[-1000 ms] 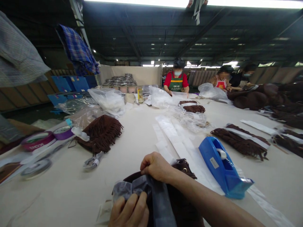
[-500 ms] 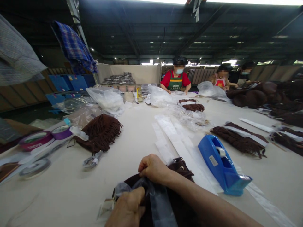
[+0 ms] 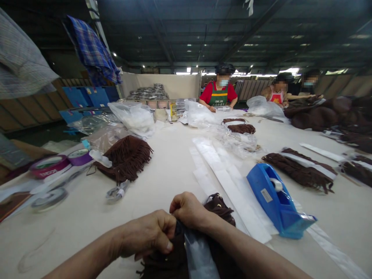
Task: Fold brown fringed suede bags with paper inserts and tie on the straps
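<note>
A dark brown fringed suede bag (image 3: 167, 259) lies at the near edge of the table, partly hidden under my hands and forearms. My left hand (image 3: 151, 234) is closed on its upper edge, thumb on top and fingers curled under. Right beside it, my right hand (image 3: 187, 209) is closed in a pinch at the same edge. A translucent plastic strip (image 3: 200, 254) runs down over the bag from beneath my right hand. More brown fringe with metal eyelets (image 3: 219, 205) shows beyond my right wrist.
A blue tape dispenser (image 3: 269, 197) stands right, beside long white strips (image 3: 225, 182). Another fringed brown bag (image 3: 124, 157) and tape rolls (image 3: 49, 166) lie left. Wrapped brown bundles (image 3: 299, 168) are at right. A co-worker in a red top (image 3: 205, 95) works across the table.
My left hand has moved up and forward to the bag's edge, close to my right hand. The bunched plastic near it is now mostly out of sight. My right hand stays nearly in place.
</note>
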### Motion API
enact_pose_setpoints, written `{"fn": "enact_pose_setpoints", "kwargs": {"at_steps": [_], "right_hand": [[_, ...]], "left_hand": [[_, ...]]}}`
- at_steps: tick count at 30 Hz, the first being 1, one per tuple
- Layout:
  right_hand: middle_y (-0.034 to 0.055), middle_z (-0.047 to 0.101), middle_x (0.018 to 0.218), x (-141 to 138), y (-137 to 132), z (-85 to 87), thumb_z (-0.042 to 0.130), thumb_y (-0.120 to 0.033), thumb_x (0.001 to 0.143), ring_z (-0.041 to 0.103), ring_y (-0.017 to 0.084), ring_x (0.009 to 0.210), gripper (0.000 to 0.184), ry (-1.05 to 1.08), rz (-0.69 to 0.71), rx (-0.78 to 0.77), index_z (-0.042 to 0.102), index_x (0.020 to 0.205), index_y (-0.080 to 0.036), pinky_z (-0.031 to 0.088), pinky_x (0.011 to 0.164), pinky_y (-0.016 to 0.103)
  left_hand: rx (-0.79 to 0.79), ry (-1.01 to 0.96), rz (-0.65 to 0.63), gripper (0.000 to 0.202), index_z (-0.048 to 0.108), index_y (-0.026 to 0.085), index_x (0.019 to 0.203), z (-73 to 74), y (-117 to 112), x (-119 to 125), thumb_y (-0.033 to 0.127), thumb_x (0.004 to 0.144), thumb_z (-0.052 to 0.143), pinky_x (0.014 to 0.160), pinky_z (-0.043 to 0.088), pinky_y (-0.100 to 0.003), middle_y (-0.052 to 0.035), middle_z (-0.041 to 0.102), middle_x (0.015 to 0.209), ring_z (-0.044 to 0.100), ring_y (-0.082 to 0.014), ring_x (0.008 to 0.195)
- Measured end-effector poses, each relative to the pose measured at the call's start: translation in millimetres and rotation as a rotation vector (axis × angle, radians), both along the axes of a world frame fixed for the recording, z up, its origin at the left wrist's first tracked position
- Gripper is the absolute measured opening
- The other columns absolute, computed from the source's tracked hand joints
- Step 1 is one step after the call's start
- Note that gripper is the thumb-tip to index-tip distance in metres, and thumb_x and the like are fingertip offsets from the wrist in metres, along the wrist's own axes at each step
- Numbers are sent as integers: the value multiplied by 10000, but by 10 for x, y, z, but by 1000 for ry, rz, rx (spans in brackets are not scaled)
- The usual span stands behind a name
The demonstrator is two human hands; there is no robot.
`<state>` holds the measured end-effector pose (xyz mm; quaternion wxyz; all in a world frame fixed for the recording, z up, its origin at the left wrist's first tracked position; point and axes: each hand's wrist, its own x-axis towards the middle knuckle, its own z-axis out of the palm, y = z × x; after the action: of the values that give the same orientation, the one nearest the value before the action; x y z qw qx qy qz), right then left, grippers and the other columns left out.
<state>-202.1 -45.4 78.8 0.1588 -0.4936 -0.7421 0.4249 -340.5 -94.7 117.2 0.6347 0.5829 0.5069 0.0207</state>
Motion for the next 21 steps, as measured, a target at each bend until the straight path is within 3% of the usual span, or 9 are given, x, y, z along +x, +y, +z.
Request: {"fn": "enact_pose_setpoints", "kwargs": {"at_steps": [2, 4, 6, 9, 14, 17, 21], "right_hand": [[48, 696, 690, 4, 25, -32, 634, -78, 599, 588, 125, 623, 186, 5, -33, -4, 727, 752, -130, 406, 549, 188], [50, 696, 690, 15, 55, -57, 639, -81, 600, 586, 122, 620, 182, 13, -63, -13, 725, 755, -125, 409, 554, 186], [39, 692, 679, 26, 75, -67, 647, -83, 597, 579, 114, 608, 175, 25, -73, -24, 724, 747, -133, 408, 550, 182], [24, 688, 677, 35, 69, -55, 653, -79, 594, 568, 106, 599, 167, 41, -76, -28, 722, 730, -147, 402, 545, 177], [18, 682, 670, 41, 44, -15, 649, -76, 604, 555, 104, 593, 161, 43, -94, -33, 719, 727, -154, 397, 551, 185], [16, 679, 665, 52, 49, -2, 659, -78, 605, 551, 102, 591, 156, 44, -94, -39, 717, 729, -153, 394, 551, 185], [21, 687, 683, 63, 46, 4, 655, -77, 619, 562, 104, 599, 161, 46, -98, -40, 718, 747, -150, 395, 555, 184]], "left_hand": [[227, 141, -81, 123, 398, 192, 602, -19, -18, 18, 149, 519, 478, 397, 303, -189, 62, 429, 501, 412, -99, 439], [582, 353, -184, 132, 425, 190, 648, -70, -87, 52, 83, 576, 454, 505, 344, -212, 34, 520, 619, 494, -128, 577], [956, 533, -265, 193, 451, 196, 706, -153, -179, 78, 25, 619, 423, 522, 334, -238, 11, 565, 690, 513, -148, 601], [1372, 550, -215, 233, 456, 197, 700, -300, -298, 80, -8, 595, 421, 544, 351, -281, -16, 565, 713, 508, -185, 620], [1590, 402, 9, 178, 491, 184, 756, -490, -391, 51, 19, 728, 431, 740, 395, -352, -58, 557, 932, 505, -214, 880], [1640, 438, 39, 195, 511, 183, 799, -564, -396, 47, 26, 772, 398, 823, 380, -361, -78, 551, 1061, 483, -220, 1019], [1551, 337, 10, 225, 520, 190, 874, -569, -347, 32, 33, 753, 413, 854, 367, -357, -57, 585, 1073, 495, -206, 1033]]}}
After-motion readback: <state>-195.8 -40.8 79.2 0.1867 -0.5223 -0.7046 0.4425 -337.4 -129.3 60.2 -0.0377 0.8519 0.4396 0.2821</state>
